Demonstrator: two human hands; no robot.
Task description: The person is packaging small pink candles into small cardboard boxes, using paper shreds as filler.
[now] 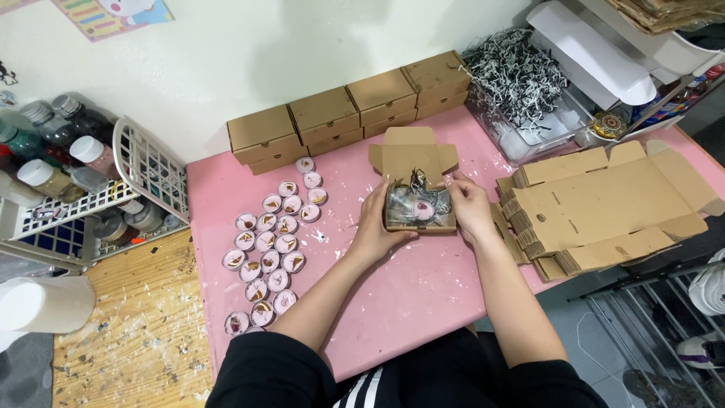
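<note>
A small open cardboard box sits on the pink table, its lid flap standing up at the back. Inside lie black-and-white shredded paper and a small round pink item. My left hand grips the box's left side. My right hand holds its right side, fingers at the rim. Both hands touch the box.
Several round pink tins lie in rows left of the box. Closed cardboard boxes line the wall. Flat unfolded boxes are stacked at right. A clear tub of shredded paper stands behind them. A white basket of jars is at left.
</note>
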